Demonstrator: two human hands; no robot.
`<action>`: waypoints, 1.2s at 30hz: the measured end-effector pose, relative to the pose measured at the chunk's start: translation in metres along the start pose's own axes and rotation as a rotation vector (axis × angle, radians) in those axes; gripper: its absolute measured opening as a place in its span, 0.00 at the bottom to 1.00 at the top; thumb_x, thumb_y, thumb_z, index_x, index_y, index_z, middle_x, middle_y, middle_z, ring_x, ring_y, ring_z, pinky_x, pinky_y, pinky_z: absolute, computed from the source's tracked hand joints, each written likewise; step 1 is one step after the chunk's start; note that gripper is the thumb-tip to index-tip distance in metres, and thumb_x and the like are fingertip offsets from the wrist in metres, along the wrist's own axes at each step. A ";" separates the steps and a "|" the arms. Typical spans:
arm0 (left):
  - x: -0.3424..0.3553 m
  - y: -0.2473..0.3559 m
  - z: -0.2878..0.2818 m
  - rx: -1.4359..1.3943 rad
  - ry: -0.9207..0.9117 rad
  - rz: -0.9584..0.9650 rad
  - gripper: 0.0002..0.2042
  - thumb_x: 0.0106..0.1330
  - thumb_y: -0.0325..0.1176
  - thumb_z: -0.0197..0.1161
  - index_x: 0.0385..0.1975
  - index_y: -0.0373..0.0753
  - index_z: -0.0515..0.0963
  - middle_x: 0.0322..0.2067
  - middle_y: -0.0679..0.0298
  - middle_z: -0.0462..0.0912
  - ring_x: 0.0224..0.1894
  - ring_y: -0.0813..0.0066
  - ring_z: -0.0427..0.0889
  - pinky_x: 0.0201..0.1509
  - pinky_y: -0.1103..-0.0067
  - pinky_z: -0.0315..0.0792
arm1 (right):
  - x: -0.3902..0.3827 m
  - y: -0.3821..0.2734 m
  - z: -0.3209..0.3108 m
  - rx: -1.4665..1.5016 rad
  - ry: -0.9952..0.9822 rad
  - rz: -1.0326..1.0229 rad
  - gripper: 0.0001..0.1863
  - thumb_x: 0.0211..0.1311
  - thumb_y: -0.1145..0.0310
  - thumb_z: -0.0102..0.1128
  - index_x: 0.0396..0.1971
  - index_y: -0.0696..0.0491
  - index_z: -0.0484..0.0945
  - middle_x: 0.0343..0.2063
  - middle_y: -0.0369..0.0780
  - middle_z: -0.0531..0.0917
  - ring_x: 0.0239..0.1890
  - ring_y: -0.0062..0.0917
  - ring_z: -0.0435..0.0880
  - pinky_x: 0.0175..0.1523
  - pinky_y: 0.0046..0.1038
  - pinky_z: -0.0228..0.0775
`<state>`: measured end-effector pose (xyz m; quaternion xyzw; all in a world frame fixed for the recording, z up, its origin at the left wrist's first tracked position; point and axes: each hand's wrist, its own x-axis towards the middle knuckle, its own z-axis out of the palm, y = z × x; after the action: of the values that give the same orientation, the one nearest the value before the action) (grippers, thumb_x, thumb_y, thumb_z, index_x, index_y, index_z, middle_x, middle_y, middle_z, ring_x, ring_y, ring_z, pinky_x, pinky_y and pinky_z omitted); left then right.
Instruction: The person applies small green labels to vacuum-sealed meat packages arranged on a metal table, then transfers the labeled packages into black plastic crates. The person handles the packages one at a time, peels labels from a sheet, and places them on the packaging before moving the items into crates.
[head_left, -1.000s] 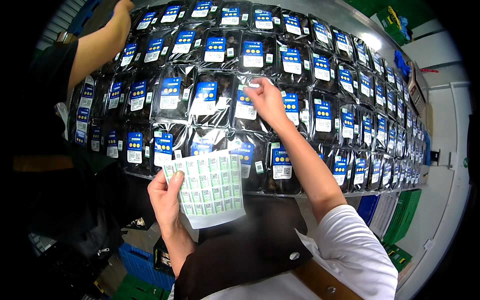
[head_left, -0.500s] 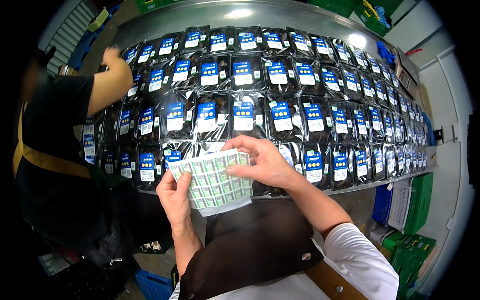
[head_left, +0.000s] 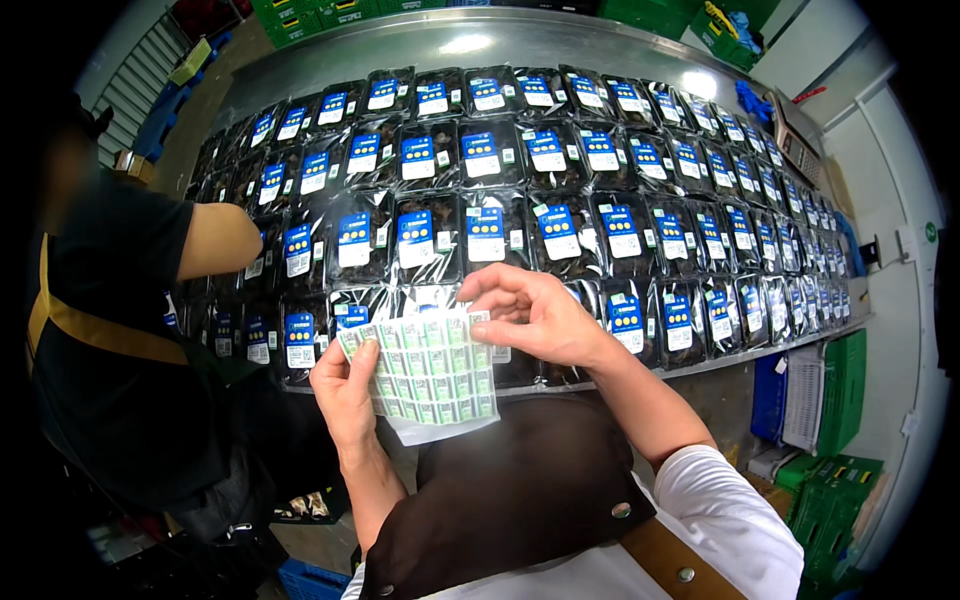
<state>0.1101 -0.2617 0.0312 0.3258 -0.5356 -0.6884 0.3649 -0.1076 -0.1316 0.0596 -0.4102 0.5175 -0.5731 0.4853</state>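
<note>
Right hand has come back from above the packs, where it was a second ago, to the upper right corner of a white paper sheet of small green-and-white stickers. Sheet is held up in front of the body, over the near edge of the table, its lower end curling. Left hand pinches its left edge, thumb on the face, fingers behind. Right thumb lies at the corner, fingers bent above it; cannot tell whether a sticker is between the tips.

Just beyond: rows of black rectangular trays under clear film, each with a blue-and-white label, set close together on a shiny grey metal table. Sheet and right hand cover parts of several front-row trays; glare on the film obscures some contents.

On the left, a co-worker in a dark top with a tan strap stands against the table; torso and bent forearm block the left end of the nearer rows. Co-worker's hand is hidden.

Far right of table: crumpled blue item near a grey-brown boxy device. Below the right edge: blue crate, white crate, green plastic crates.
</note>
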 end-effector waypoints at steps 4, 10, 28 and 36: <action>0.000 0.001 -0.007 0.017 0.023 -0.040 0.06 0.65 0.27 0.59 0.36 0.31 0.80 0.31 0.65 0.84 0.30 0.85 0.79 0.36 0.86 0.71 | 0.004 -0.002 0.001 0.040 -0.106 0.030 0.18 0.57 0.76 0.60 0.49 0.57 0.73 0.39 0.36 0.83 0.40 0.15 0.80 0.46 0.20 0.73; 0.001 0.001 -0.009 0.019 0.031 -0.073 0.06 0.63 0.25 0.61 0.36 0.31 0.80 0.31 0.64 0.84 0.29 0.84 0.79 0.36 0.86 0.71 | 0.010 0.000 -0.004 -0.151 -0.171 -0.088 0.15 0.55 0.78 0.60 0.44 0.56 0.80 0.41 0.37 0.84 0.43 0.19 0.82 0.51 0.24 0.74; 0.011 -0.005 0.013 0.040 -0.022 -0.196 0.06 0.63 0.24 0.61 0.37 0.30 0.80 0.31 0.62 0.84 0.28 0.83 0.80 0.35 0.85 0.73 | 0.007 0.005 -0.031 -0.343 -0.222 -0.072 0.13 0.54 0.77 0.62 0.41 0.56 0.79 0.34 0.38 0.85 0.35 0.21 0.85 0.42 0.24 0.77; 0.026 -0.011 0.015 0.068 -0.020 -0.223 0.06 0.64 0.27 0.61 0.37 0.32 0.80 0.31 0.63 0.84 0.28 0.83 0.80 0.35 0.85 0.73 | 0.022 0.008 -0.040 -0.223 -0.252 0.015 0.09 0.55 0.77 0.63 0.37 0.59 0.80 0.28 0.39 0.86 0.29 0.20 0.86 0.37 0.21 0.77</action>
<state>0.0826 -0.2745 0.0226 0.3886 -0.5229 -0.7092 0.2696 -0.1501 -0.1455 0.0454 -0.5263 0.5159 -0.4526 0.5020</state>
